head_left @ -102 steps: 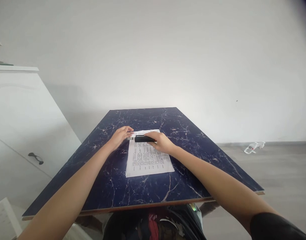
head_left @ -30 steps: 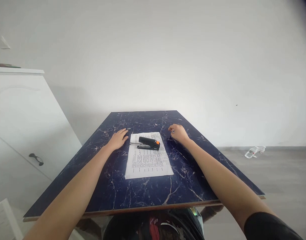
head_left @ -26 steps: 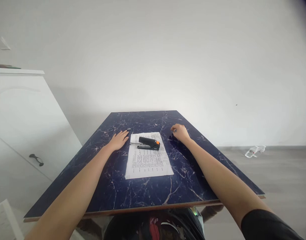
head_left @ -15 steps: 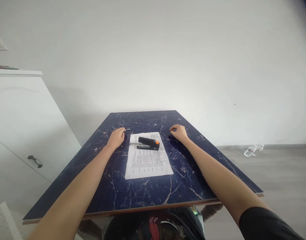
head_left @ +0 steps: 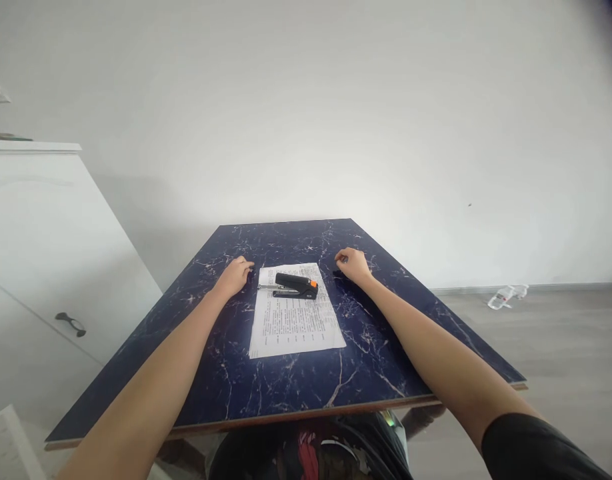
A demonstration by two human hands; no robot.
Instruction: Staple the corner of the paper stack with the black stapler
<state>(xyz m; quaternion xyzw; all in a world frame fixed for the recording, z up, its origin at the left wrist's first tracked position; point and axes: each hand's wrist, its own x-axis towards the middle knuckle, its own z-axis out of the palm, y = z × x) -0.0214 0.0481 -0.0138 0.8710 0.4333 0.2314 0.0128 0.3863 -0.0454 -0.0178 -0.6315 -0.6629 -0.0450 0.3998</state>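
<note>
A black stapler [head_left: 296,287] with an orange patch lies on its side on a stack of printed sheets [head_left: 296,333]. Its metal tray sticks out toward the left. Just left of the paper, my left hand [head_left: 235,275] has its fingers bent together at the tabletop. A small grey strip of staples seems to be under or between those fingertips, mostly hidden. My right hand [head_left: 354,263] rests beyond the paper's upper right corner, thumb and fingers curled into a pinch. What it holds, if anything, I cannot make out. Neither hand touches the stapler.
The dark blue marbled table [head_left: 286,390] reaches back to a white wall [head_left: 306,120]. At the left stands a white cabinet [head_left: 31,220] with a black handle [head_left: 71,324]. Clear plastic wrapping [head_left: 507,297] lies on the floor at the right.
The small grey strip beside my left fingertips no longer shows on the table; those fingers have closed over its spot. My right hand has shifted slightly left. Stapler and paper stay put.
</note>
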